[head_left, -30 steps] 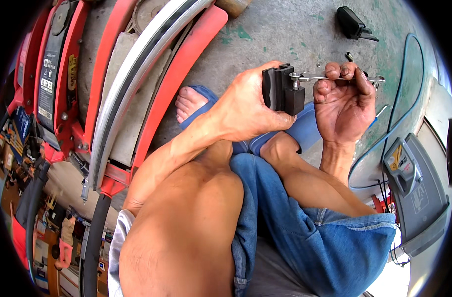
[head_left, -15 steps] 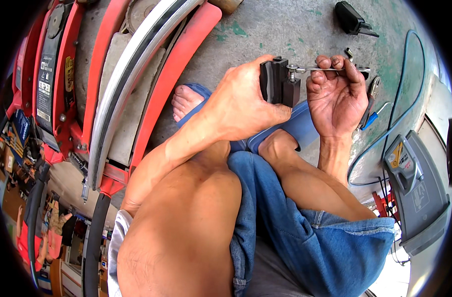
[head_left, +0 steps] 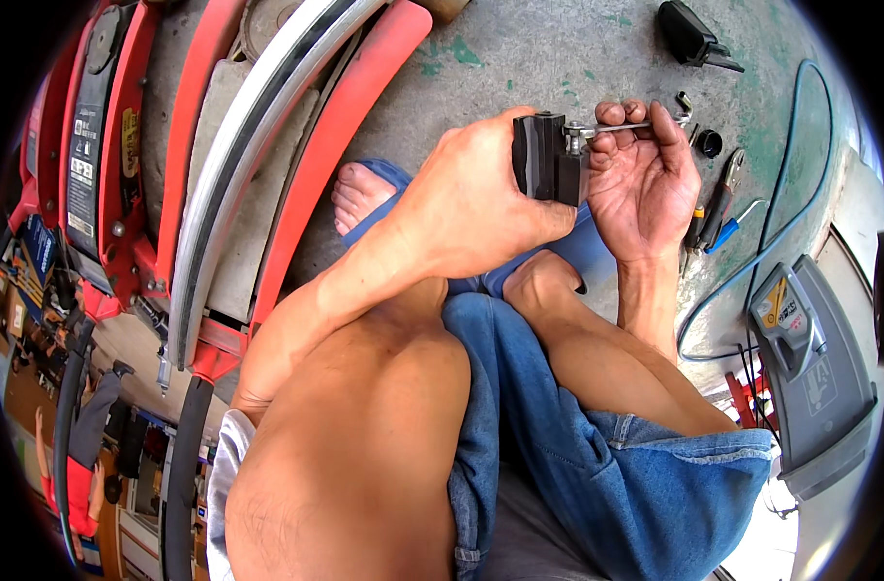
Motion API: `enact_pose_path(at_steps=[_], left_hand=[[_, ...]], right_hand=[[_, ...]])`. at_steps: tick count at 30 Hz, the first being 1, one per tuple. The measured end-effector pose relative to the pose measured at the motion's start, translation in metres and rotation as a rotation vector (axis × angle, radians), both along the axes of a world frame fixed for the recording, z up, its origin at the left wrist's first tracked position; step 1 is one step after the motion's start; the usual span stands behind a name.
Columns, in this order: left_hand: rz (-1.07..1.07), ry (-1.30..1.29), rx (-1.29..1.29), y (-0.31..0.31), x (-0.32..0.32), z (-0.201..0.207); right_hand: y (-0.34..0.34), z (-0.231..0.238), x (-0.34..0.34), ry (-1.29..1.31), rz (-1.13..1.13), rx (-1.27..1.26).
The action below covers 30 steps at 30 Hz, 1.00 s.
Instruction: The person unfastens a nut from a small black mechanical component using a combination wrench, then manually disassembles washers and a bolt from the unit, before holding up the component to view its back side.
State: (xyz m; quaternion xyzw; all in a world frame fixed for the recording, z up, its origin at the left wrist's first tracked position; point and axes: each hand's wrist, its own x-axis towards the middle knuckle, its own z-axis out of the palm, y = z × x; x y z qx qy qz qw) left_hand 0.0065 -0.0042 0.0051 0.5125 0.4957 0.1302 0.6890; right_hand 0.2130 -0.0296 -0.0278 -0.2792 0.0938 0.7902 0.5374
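Observation:
My left hand is closed around a black block-shaped part, holding it above my sandalled feet. A metal bolt sticks out at the block's right side. In my right hand, palm up, the fingers are curled round a slim silver wrench. Its left end meets the bolt; its other end is partly behind my fingers. The fingertips are darkened with grime.
Pliers, a blue-handled tool and a black ring-like piece lie on the concrete at right. Beyond are a black part, a hose and a grey case. Red curved frames stand left. A person is in the background.
My right hand has shifted slightly left, and the wrench's outer end has swung a little away from me. The black ring-like piece now shows beside it. The background person has moved.

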Motion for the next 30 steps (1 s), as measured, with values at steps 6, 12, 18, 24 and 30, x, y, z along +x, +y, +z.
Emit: enact_pose_path(at_steps=[6,12,18,24,30], left_hand=[[0.029,-0.064,-0.039,-0.002,0.0,-0.005],[0.02,-0.092,-0.117,-0.001,-0.001,-0.005],[0.024,-0.168,-0.127,-0.002,-0.002,-0.008],[0.042,-0.187,-0.126,-0.003,-0.001,-0.006],[0.017,-0.152,-0.069,-0.002,0.0,-0.004]], right_hand=[[-0.001,-0.002,-0.001,0.024,-0.009,-0.014],[-0.001,-0.001,-0.002,-0.007,-0.017,-0.018],[-0.001,0.004,-0.003,-0.035,-0.034,-0.001],[-0.001,0.012,-0.004,-0.102,-0.059,0.057],[-0.002,0.016,-0.005,-0.12,-0.064,0.105]])
